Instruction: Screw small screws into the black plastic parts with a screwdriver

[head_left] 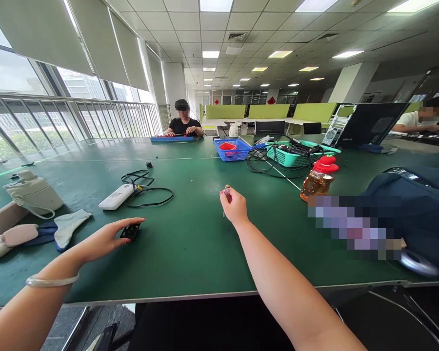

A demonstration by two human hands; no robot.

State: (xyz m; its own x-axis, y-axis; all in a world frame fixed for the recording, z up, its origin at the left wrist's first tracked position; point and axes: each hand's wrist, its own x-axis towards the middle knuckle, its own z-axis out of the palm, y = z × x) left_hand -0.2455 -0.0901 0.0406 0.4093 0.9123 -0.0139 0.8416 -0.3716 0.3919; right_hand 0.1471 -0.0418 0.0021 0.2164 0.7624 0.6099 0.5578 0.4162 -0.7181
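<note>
You're in an office: lime partitions (pixel 270 111) stand far off beneath ceiling panels (pixel 183 20), with blinds (pixel 91 44) at left.

Bright daylight enters through the windows (pixel 82 87) on the left, washing out the view outside, while rectangular ceiling panels (pixel 216 5) glow overhead, the nearest blown out to white. The green tabletop (pixel 190 263) carries a soft, pale sheen towards the windows and only faint shadows. Wide-angle distortion stretches the edges, the dark bag (pixel 420 209) at right looks soft and smeared, and coarse pixel blocks (pixel 351 229) mask several patches
</note>
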